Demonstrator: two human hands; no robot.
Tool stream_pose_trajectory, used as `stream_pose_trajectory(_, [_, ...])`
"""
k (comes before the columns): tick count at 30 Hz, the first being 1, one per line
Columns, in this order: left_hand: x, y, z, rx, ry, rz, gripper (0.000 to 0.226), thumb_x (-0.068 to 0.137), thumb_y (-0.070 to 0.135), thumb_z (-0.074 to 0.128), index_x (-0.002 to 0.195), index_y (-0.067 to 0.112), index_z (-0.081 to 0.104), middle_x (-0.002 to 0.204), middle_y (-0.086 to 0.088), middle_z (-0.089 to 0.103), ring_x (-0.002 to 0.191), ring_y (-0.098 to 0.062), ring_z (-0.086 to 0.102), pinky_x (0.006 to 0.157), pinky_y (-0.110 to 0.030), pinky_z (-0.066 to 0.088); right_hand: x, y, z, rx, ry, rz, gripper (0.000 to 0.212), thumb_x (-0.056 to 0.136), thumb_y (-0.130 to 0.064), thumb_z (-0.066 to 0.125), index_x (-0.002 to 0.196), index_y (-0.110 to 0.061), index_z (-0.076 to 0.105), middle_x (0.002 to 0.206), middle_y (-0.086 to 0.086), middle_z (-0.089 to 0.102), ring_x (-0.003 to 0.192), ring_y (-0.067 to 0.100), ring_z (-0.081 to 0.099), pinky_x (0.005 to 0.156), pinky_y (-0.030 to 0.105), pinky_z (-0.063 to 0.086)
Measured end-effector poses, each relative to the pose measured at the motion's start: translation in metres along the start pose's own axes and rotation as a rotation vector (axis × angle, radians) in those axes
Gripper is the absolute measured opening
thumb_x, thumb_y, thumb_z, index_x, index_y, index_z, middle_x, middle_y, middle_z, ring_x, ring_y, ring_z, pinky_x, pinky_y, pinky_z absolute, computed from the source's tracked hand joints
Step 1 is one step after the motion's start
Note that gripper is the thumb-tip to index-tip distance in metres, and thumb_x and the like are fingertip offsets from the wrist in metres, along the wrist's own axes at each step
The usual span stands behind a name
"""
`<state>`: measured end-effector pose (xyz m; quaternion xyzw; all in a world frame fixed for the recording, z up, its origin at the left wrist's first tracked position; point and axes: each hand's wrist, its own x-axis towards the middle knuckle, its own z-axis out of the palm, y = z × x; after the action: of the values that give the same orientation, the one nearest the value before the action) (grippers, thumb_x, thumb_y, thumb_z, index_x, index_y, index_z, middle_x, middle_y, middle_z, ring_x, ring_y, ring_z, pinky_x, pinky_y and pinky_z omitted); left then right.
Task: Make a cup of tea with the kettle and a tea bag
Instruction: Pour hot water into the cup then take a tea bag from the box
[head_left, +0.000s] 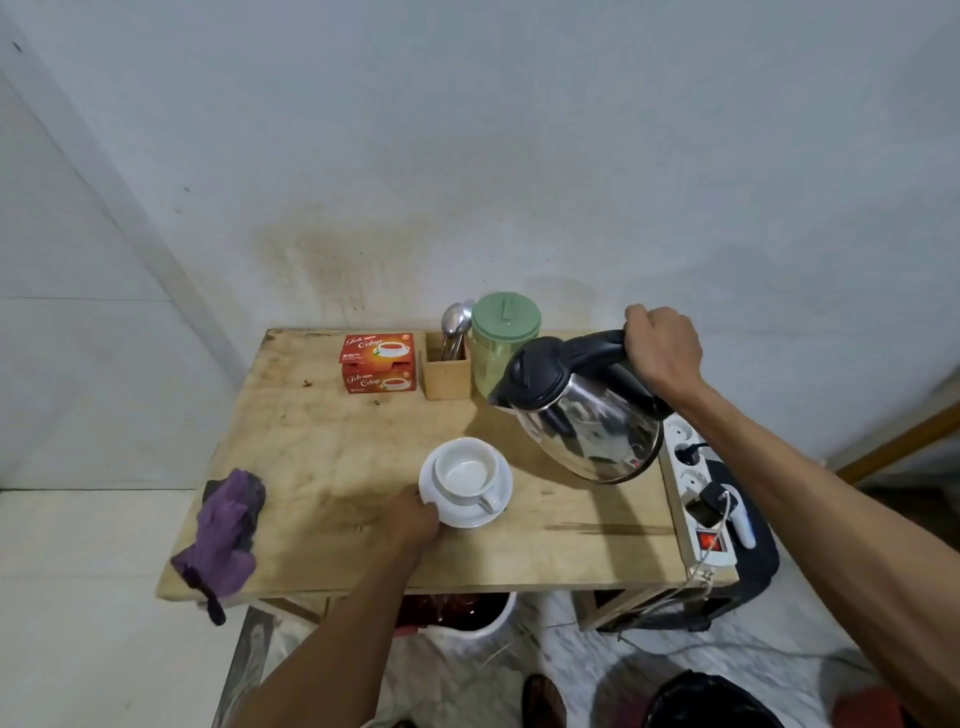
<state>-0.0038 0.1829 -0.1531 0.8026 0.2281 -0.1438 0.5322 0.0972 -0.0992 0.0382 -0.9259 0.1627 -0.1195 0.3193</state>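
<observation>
A steel kettle (587, 410) with a black lid and handle hangs tilted above the wooden table (322, 457), spout pointing left and down. My right hand (662, 345) is closed around its handle. A white cup (465, 475) stands upright on a white saucer (501, 483) at mid-table, left of and below the spout; the cup looks empty. My left hand (413, 519) grips the saucer's near left rim. Two stacked red tea bag boxes (378, 362) sit at the back of the table.
A wooden holder with spoons (447, 364) and a green-lidded jar (504, 343) stand at the back by the wall. A purple cloth (228, 530) lies at the left front edge. A white power strip (698, 499) with plugs runs along the right edge.
</observation>
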Motion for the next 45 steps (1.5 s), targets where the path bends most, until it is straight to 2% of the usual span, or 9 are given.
stream_pose_trajectory(2, [0.007,-0.007,-0.002,0.015,-0.015,0.013,0.035,0.064,0.025,0.046,0.096,0.017,0.056,0.095,-0.015,0.067,0.083,-0.033,0.062,0.067,-0.034,0.045,-0.012,-0.012,0.008,-0.1,-0.022,-0.084,0.045,0.094,-0.028,0.038,0.053,-0.008,0.037,0.054,0.006,0.041,0.052,0.022,0.035,0.052,0.033,0.028])
stream_pose_trajectory(6, [0.041,-0.042,0.006,0.006,-0.022,-0.003,0.043,0.065,0.027,0.049,0.104,0.014,0.063,0.095,-0.023,0.071,0.072,-0.036,0.063,0.07,-0.054,0.055,-0.029,-0.029,0.022,-0.281,-0.06,-0.259,0.049,0.096,-0.029,0.039,0.051,-0.009,0.039,0.049,0.004,0.038,0.049,0.022,0.035,0.056,0.033,0.035])
stream_pose_trajectory(10, [0.035,-0.036,0.001,-0.028,-0.054,-0.057,0.035,0.076,0.018,0.055,0.111,0.013,0.057,0.076,-0.018,0.065,0.06,-0.041,0.062,0.057,-0.04,0.047,-0.043,-0.044,0.031,-0.444,-0.08,-0.365,0.051,0.097,-0.031,0.036,0.05,-0.011,0.042,0.05,0.003,0.042,0.046,0.018,0.037,0.06,0.033,0.032])
stream_pose_trajectory(13, [0.033,-0.032,-0.001,-0.069,-0.067,-0.096,0.025,0.085,0.008,0.055,0.106,0.019,0.05,0.072,-0.018,0.061,0.051,-0.03,0.052,0.057,-0.034,0.043,-0.049,-0.054,0.037,-0.517,-0.096,-0.437,0.05,0.097,-0.031,0.036,0.05,-0.012,0.042,0.05,0.003,0.043,0.046,0.017,0.037,0.059,0.032,0.032])
stream_pose_trajectory(19, [0.042,-0.038,0.001,-0.081,-0.072,-0.122,0.026,0.085,0.007,0.056,0.108,0.018,0.053,0.064,-0.014,0.059,0.052,-0.028,0.053,0.061,-0.037,0.049,-0.058,-0.064,0.046,-0.59,-0.12,-0.533,0.05,0.095,-0.03,0.038,0.048,-0.013,0.038,0.047,0.0,0.038,0.043,0.016,0.033,0.049,0.027,0.021])
stream_pose_trajectory(22, [0.038,-0.035,0.0,-0.067,-0.062,-0.11,0.025,0.086,0.007,0.055,0.106,0.021,0.051,0.068,-0.016,0.064,0.052,-0.028,0.057,0.065,-0.045,0.058,-0.062,-0.07,0.048,-0.619,-0.134,-0.579,0.049,0.094,-0.031,0.039,0.048,-0.014,0.037,0.047,-0.001,0.037,0.043,0.016,0.033,0.048,0.025,0.02])
stream_pose_trajectory(33, [0.037,-0.035,0.002,-0.061,-0.009,-0.072,0.026,0.085,0.008,0.058,0.106,0.022,0.053,0.087,-0.023,0.071,0.059,-0.031,0.064,0.07,-0.054,0.06,-0.063,-0.082,0.052,-0.653,-0.151,-0.607,0.046,0.093,-0.03,0.041,0.05,-0.017,0.033,0.048,-0.003,0.031,0.042,0.012,0.025,0.047,0.025,0.018])
stream_pose_trajectory(38, [0.039,-0.037,0.002,-0.08,-0.019,-0.075,0.025,0.084,0.007,0.058,0.102,0.023,0.052,0.075,-0.019,0.068,0.054,-0.029,0.06,0.071,-0.053,0.06,-0.062,-0.082,0.053,-0.662,-0.155,-0.611,0.044,0.093,-0.03,0.041,0.051,-0.016,0.036,0.049,-0.002,0.032,0.044,0.013,0.026,0.048,0.025,0.02])
stream_pose_trajectory(45, [0.042,-0.039,0.003,-0.068,-0.006,-0.082,0.024,0.083,0.008,0.06,0.1,0.024,0.053,0.073,-0.019,0.069,0.053,-0.029,0.061,0.071,-0.054,0.06,-0.06,-0.083,0.053,-0.675,-0.153,-0.605,0.045,0.092,-0.031,0.039,0.05,-0.015,0.038,0.049,-0.001,0.035,0.044,0.015,0.029,0.05,0.027,0.023])
